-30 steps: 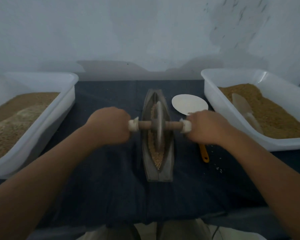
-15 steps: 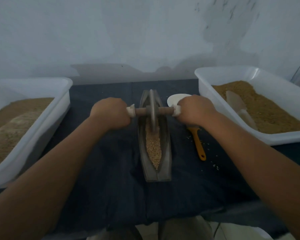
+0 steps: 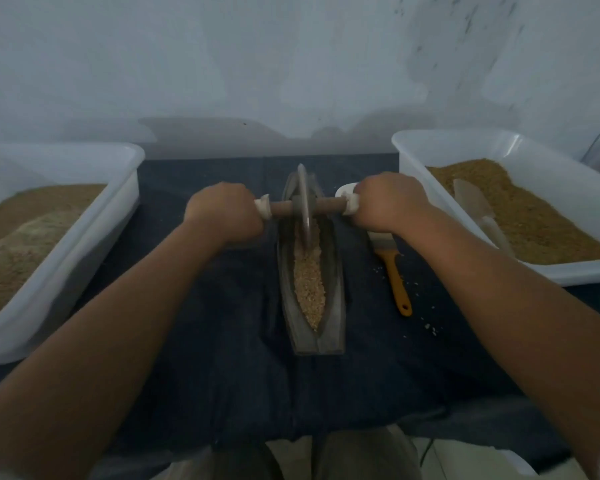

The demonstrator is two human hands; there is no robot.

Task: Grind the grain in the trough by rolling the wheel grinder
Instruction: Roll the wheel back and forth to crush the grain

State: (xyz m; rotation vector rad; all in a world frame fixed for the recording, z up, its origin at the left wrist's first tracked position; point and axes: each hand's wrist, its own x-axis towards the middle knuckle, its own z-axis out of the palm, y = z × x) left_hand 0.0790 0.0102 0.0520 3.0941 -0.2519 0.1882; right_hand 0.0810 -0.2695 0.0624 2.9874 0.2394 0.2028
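Both fists wrap the axle ends, left hand (image 3: 222, 216) and right hand (image 3: 388, 202) flanking the wheel grinder (image 3: 303, 202) so we press evenly. Between our grips it stands in the trough (image 3: 335, 306), grain (image 3: 309, 289) just nearer us.

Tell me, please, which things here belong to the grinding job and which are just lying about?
In use: wheel grinder, gripped by left hand and right hand; trough; grain in it.
Lying about: orange-handled brush; white dish; left tub; right tub with a clear scoop.
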